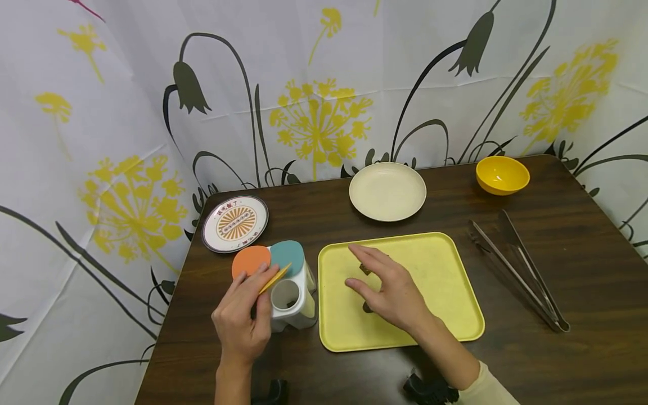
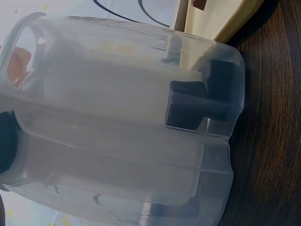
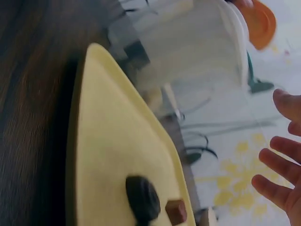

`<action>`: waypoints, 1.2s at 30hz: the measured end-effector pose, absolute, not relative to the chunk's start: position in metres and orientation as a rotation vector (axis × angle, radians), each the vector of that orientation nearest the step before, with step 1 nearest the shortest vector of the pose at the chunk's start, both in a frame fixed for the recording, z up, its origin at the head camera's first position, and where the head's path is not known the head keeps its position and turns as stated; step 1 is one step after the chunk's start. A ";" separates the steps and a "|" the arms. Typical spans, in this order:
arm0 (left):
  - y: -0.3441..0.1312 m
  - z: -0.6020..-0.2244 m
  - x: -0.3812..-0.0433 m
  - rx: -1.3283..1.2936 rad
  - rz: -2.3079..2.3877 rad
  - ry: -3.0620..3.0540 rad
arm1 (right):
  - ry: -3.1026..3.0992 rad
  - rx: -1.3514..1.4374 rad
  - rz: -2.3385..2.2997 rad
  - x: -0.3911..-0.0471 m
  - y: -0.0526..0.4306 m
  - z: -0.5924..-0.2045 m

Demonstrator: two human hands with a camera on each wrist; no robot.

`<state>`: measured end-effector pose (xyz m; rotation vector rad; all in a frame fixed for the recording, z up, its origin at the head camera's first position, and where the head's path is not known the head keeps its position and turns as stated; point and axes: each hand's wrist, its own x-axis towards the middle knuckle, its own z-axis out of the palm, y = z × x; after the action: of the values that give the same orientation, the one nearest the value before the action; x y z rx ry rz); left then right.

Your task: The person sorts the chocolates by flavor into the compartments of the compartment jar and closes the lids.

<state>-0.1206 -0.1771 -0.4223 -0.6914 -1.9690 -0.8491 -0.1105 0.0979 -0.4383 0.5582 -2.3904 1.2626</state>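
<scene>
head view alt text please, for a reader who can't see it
A person's left hand holds a yellow lid near the open compartment of a translucent container, while the right hand hovers open above a yellow tray with small dark pieces. Behind are a patterned plate, a cream plate and a yellow bowl; metal tongs lie to the right.

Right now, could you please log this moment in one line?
left hand: pinches yellow lid; right hand: empty, over tray; container: round opening uncovered

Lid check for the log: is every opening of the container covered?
No, the container has one round opening uncovered, beside the teal lid.
</scene>
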 end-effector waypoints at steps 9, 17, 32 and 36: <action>-0.178 -0.422 -0.120 -0.702 -0.859 -1.973 | -2.323 0.940 1.192 -0.116 0.061 -0.427; -0.178 -0.424 -0.120 -0.716 -0.835 -2.005 | -2.282 1.142 1.034 -0.123 0.044 -0.423; -0.180 -0.424 -0.119 -0.777 -0.827 -1.965 | -2.151 1.339 0.892 -0.130 0.032 -0.420; -0.180 -0.423 -0.119 -0.799 -0.834 -1.966 | -2.163 1.337 0.866 -0.129 0.032 -0.421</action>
<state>-0.1187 -0.1800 -0.4232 -0.7988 -1.9655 -0.8341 -0.1289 0.0315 -0.4207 1.3372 -2.1630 0.8665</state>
